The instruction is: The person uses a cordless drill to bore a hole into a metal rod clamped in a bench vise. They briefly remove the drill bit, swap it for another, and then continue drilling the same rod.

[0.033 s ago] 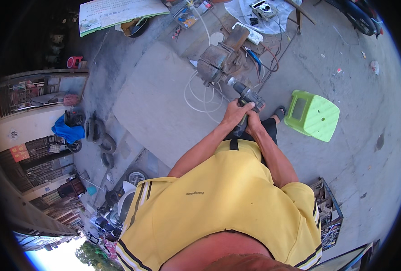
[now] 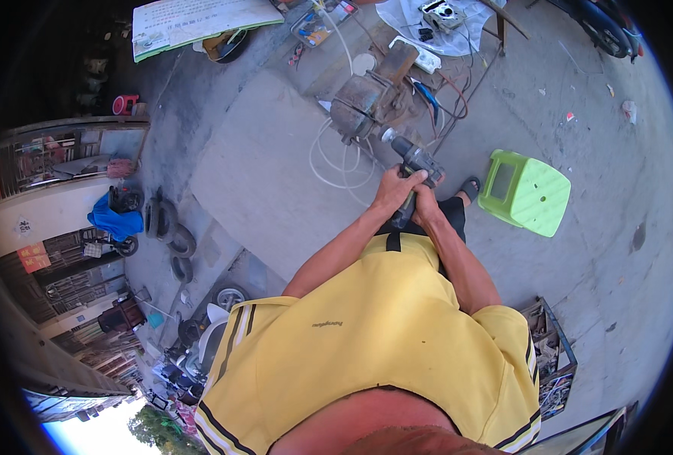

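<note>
Both my hands are closed on a dark cordless drill [image 2: 421,161] in front of my waist. My left hand [image 2: 395,189] wraps it from the left, with the thumb laid over toward the drill's body. On the other side, my right hand [image 2: 426,205] grips the handle; some fingers are hidden. The drill tilts up and left toward a rusty bench vise [image 2: 354,108]. A pale round piece [image 2: 388,135] sits at the drill's front end, close beside the vise jaws. Whether it touches them I cannot tell.
Clear tubing [image 2: 313,163] coils left of the vise; blue-handled pliers [image 2: 427,94] and cables lie right of it. A green plastic stool [image 2: 530,193] stands at my right, near my sandalled foot [image 2: 470,187]. Old tyres [image 2: 166,220] lie far left. A scrap-filled crate [image 2: 555,356] is at lower right.
</note>
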`<state>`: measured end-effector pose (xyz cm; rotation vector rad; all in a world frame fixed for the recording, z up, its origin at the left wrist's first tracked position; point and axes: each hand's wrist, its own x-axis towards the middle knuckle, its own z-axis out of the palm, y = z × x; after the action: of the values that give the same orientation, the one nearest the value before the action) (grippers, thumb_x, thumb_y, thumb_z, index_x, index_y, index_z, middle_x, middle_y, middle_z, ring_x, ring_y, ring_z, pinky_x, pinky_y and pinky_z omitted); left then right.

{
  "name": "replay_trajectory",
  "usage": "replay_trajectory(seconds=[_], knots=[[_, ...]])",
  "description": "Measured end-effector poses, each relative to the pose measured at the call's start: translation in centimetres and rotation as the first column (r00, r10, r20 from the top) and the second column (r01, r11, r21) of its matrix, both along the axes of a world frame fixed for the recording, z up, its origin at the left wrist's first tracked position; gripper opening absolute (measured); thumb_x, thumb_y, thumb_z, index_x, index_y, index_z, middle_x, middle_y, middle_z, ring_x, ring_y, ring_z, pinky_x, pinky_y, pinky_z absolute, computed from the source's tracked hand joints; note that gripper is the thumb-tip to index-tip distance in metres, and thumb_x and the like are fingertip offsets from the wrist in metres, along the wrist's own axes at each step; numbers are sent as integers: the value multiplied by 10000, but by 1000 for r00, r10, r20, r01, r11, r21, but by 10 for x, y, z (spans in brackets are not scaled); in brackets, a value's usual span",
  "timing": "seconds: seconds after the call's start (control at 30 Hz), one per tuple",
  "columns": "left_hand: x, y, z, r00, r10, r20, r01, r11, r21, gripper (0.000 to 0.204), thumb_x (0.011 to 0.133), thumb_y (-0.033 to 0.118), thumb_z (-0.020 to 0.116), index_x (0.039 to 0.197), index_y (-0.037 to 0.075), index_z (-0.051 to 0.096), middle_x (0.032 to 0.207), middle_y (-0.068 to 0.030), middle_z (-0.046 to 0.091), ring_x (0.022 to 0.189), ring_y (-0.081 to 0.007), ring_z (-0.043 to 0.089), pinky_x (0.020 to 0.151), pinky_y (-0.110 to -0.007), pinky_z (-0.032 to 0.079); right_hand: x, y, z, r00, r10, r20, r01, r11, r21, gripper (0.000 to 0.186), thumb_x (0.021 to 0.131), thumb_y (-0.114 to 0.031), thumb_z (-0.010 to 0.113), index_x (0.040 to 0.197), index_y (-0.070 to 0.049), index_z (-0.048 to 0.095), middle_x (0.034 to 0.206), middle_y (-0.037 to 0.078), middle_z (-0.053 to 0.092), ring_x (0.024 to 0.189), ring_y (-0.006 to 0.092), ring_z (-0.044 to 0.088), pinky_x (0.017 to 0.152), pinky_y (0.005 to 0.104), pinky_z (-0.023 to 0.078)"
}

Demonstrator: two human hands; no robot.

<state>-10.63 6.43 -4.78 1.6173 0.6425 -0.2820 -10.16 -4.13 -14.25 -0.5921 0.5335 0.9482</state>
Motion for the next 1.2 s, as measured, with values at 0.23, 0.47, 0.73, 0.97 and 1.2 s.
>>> replay_trajectory(seconds=[0.23, 0.47, 0.73, 0.97, 1.2], knots=[[-3, -2, -9, 996, 77, 33, -75, 995, -66, 564, 871, 381, 795, 1188, -58, 636, 1035, -122, 717, 921, -171, 664, 844, -323, 526, -1, 4, 0, 999, -20, 50, 21, 1000, -19, 316, 917, -119, 580, 1203, 10, 620, 1039, 140, 694, 906, 272, 724, 811, 409, 606], [-7, -2, -19, 991, 96, 96, -89, 993, -71, 533, 872, 366, 799, 1150, -57, 633, 1012, -107, 714, 901, -148, 653, 825, -303, 527, -2, 4, -5, 997, -6, 82, 15, 993, -113, 298, 895, -104, 589, 1170, -10, 653, 1046, 124, 688, 888, 259, 710, 798, 398, 591], [-7, -1, -23, 990, 92, 105, -84, 993, -80, 542, 884, 390, 793, 1157, -50, 630, 1019, -92, 705, 912, -141, 642, 835, -297, 520, -1, 3, -1, 992, -6, 129, 24, 990, -136, 262, 887, -100, 594, 1124, -22, 673, 996, 101, 692, 871, 243, 702, 780, 377, 580], [-8, -4, -25, 987, 110, 115, -97, 989, -112, 502, 911, 364, 770, 1159, -45, 620, 1035, -92, 699, 926, -138, 635, 856, -295, 514, 4, -2, 20, 994, 1, 109, 12, 993, -122, 226, 896, -93, 600, 1097, -23, 674, 977, 90, 690, 857, 230, 696, 766, 367, 576], [-11, -6, -21, 984, 120, 130, -102, 985, -137, 491, 928, 356, 754, 1171, -46, 610, 1076, -88, 687, 975, -131, 620, 898, -293, 499, 3, -7, 17, 985, 54, 165, -31, 989, -142, 214, 879, -73, 631, 1084, -27, 674, 983, 85, 688, 865, 221, 693, 772, 365, 573]])
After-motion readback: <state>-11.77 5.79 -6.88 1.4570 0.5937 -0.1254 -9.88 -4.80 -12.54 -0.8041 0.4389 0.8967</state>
